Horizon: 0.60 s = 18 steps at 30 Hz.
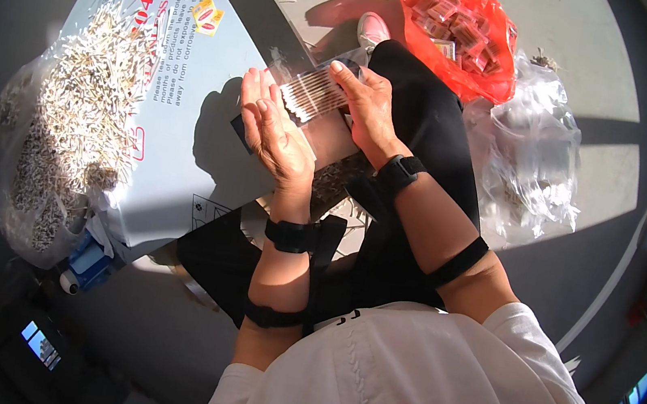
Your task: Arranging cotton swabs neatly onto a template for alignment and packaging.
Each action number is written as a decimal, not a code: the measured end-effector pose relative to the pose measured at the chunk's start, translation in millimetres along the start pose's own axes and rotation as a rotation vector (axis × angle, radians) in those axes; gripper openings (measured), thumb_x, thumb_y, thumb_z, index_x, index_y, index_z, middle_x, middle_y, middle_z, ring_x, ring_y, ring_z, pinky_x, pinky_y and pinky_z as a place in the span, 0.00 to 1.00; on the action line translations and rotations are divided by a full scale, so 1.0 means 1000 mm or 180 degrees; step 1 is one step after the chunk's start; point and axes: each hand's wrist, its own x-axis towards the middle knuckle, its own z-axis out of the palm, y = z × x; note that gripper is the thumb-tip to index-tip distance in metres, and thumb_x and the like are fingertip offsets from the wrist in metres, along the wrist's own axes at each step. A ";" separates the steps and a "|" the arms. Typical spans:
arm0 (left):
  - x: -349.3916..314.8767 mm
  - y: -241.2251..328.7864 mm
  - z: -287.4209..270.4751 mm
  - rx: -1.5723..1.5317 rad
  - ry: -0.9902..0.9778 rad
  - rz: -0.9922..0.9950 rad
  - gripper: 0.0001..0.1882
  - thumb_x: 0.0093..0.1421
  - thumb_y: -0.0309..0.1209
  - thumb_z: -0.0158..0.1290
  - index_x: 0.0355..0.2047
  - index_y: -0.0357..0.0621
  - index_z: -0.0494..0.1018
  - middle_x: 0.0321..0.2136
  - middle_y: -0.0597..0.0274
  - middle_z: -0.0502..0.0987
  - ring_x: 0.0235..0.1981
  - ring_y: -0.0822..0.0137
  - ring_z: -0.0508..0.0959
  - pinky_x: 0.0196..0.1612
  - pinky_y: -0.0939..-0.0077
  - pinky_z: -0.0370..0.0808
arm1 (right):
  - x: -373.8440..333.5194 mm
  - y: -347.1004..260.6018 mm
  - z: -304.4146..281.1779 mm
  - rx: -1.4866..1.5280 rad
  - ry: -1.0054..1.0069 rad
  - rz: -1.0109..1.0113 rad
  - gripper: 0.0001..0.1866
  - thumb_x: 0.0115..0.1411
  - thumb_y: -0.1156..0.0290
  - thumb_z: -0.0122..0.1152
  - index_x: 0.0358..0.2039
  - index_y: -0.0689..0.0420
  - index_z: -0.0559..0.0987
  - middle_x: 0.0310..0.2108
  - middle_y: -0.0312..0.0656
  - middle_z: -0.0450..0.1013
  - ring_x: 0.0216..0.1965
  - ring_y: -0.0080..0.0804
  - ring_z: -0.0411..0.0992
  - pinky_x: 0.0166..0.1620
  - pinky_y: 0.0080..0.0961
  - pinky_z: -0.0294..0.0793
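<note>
- Swab packet (313,94), clear, sticks lined up side by side: near twelve o'clock, between the hands.
- Right hand (371,112): grips packet's two-o'clock end, thumb on top.
- Left hand (280,137): spread flat, fingers extended, at packet's eight-o'clock side; contact unclear.
- Loose swabs (87,105): heaped, nine to ten o'clock.
- Red bag (498,84): one o'clock, small clear boxes (464,34) inside.

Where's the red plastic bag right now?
In the head view, the red plastic bag is at the upper right, beyond the right hand, with a pink shoe to its left and clear plastic just below.
</note>
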 end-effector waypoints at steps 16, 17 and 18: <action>0.022 -0.001 -0.014 0.1575 0.0042 0.0379 0.34 0.68 0.43 0.44 0.67 0.37 0.49 0.70 0.42 0.41 0.71 0.47 0.44 0.70 0.56 0.44 | 0.000 0.002 -0.002 0.0078 -0.0114 0.0024 0.08 0.60 0.68 0.66 0.33 0.59 0.81 0.30 0.31 0.77 0.29 0.16 0.72 0.35 0.18 0.71; 0.022 0.001 -0.018 0.2742 0.0009 0.0562 0.33 0.67 0.40 0.46 0.67 0.39 0.51 0.69 0.42 0.42 0.70 0.45 0.44 0.70 0.55 0.45 | -0.001 -0.001 -0.001 0.0163 -0.0081 0.0053 0.08 0.59 0.68 0.66 0.31 0.60 0.81 0.28 0.30 0.77 0.28 0.15 0.70 0.33 0.16 0.69; 0.020 0.002 -0.021 0.4156 -0.0099 0.0671 0.33 0.66 0.39 0.46 0.67 0.42 0.50 0.69 0.41 0.42 0.70 0.43 0.44 0.68 0.49 0.47 | -0.003 -0.003 0.000 0.0247 -0.0047 0.0082 0.08 0.59 0.69 0.67 0.30 0.61 0.82 0.27 0.30 0.76 0.27 0.13 0.68 0.32 0.15 0.67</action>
